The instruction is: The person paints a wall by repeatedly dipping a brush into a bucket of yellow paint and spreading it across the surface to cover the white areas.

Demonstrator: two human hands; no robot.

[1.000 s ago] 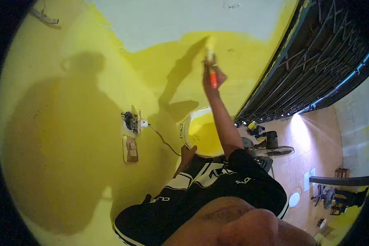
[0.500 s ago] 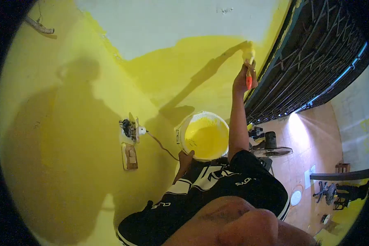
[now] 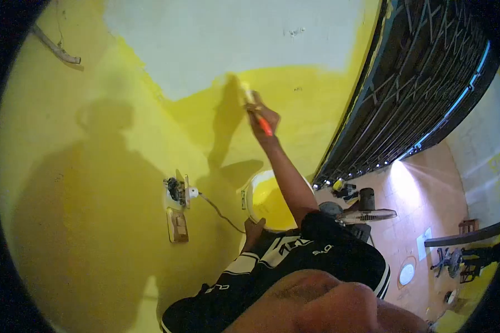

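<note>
In my right hand is a paintbrush with a red handle, its yellow-loaded bristles against the wall. The bristles meet the edge between fresh yellow paint and the pale unpainted wall. My left hand grips the rim of a white bucket close to my chest. Yellow paint lies inside the bucket, partly hidden by my right forearm.
On the left wall are an open socket with a plugged-in cord and a switch plate. A dark folding gate runs along the right. Below it stands a fan on the tiled floor.
My right hand has swept the paintbrush leftward across the wall, away from the gate side. The left hand stays on the bucket, and the view has shifted slightly.
</note>
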